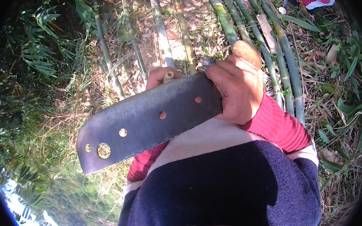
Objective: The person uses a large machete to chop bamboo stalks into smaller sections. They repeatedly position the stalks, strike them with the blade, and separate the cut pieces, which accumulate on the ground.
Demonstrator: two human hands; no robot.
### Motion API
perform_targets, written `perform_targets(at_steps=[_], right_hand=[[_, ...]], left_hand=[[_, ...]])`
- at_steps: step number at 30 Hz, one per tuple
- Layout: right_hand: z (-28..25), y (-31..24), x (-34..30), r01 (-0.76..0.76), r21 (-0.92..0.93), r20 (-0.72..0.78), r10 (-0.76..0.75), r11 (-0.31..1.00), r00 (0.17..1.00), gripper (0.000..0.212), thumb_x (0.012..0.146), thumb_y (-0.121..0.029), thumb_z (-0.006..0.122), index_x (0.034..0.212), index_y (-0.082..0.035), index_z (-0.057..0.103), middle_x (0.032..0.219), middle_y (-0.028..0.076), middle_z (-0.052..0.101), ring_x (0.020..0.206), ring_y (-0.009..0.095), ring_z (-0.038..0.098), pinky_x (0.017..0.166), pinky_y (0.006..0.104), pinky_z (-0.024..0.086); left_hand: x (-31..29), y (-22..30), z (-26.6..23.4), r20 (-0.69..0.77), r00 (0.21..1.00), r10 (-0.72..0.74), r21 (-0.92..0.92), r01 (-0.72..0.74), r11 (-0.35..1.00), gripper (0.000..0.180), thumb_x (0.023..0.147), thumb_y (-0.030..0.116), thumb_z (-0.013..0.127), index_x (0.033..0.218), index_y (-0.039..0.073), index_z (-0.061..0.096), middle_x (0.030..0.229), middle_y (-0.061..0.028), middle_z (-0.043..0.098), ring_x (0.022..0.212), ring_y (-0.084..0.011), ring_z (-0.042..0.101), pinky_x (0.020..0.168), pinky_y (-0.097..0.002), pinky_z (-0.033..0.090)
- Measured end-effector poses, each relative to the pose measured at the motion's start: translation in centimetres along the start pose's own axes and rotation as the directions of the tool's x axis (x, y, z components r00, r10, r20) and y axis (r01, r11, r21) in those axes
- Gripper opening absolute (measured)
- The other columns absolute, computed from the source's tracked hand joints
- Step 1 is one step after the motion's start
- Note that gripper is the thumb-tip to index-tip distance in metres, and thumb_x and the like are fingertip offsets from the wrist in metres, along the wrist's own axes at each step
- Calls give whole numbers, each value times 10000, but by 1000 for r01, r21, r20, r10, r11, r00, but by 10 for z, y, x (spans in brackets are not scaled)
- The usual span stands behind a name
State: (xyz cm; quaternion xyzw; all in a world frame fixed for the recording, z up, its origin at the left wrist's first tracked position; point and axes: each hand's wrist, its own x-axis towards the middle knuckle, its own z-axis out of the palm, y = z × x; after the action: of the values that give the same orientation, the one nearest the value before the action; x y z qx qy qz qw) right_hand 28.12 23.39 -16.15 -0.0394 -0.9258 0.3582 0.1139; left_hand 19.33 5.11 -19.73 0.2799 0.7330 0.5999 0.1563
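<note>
Right hand: the right hand (238,89) is curled tight around the wooden handle (247,51) of a broad grey steel chopping blade (147,121), fingers wrapped fully round it, knuckles toward the camera; the rounded brown end of the handle shows just above the fist.
Blade: the blade runs from the fist down toward the lower left, flat face up toward the camera, with five round holes of differing size along its length and a blunt, squared tip at the lower left.
Left hand: the left hand (160,76) is mostly hidden behind the upper edge of the blade; its fingers are closed around a thin pale bamboo stick (168,75) whose cut end pokes up between them.
Sleeves: both forearms wear red knitted cuffs (279,124) on a sweater with a white band and a dark navy body (234,188), which fills the lower middle of the view.
Ground: long green bamboo poles (273,48) lie side by side on dry grass and leaf litter along the upper middle and upper right, running toward the top edge.
Surroundings: green leafy bamboo shoots (42,48) stand at the left; a red and white object (317,1) lies at the top right edge, too cut off to identify.
</note>
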Motion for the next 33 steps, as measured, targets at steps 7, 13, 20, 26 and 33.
perform_targets(at_steps=[7,13,20,26,33], right_hand=[[6,4,0,-11,-43,-42,9,999,999,569,518,-457,782,901,-49,677,773,79,628,745,266,596,681,389,484],[5,-1,3,16,-15,-137,-18,1000,990,425,627,-385,812,776,-53,592,695,91,540,674,298,552,590,409,441],[10,-1,2,-16,-132,-124,0,991,992,323,581,-235,715,854,-79,644,763,63,603,754,274,594,687,405,486],[31,37,8,37,-58,-181,-47,998,982,317,605,-310,770,790,-90,636,716,72,605,762,292,621,687,406,499],[-2,288,-64,-906,-42,-209,883,422,421,546,810,-532,659,784,11,709,761,160,714,766,309,719,697,397,555]], left_hand=[[-6,-3,5,-1,998,-70,-167,68,984,528,887,361,682,1213,7,464,1094,-103,552,957,-166,595,836,-307,514],[-7,-9,5,-6,1000,-5,-177,3,984,582,850,266,745,1287,18,451,1139,-89,532,990,-168,594,854,-306,508],[-12,-9,11,-47,996,-71,-245,57,968,584,858,254,752,1301,12,460,1132,-89,553,1059,-156,574,873,-309,496],[-20,-15,10,-33,987,155,205,-145,968,272,985,237,594,1127,11,544,935,-68,555,911,-153,540,816,-299,442],[4,3,-18,-395,919,10,-195,-95,976,385,1048,422,439,915,65,495,805,-29,454,686,-118,394,617,-294,339]])
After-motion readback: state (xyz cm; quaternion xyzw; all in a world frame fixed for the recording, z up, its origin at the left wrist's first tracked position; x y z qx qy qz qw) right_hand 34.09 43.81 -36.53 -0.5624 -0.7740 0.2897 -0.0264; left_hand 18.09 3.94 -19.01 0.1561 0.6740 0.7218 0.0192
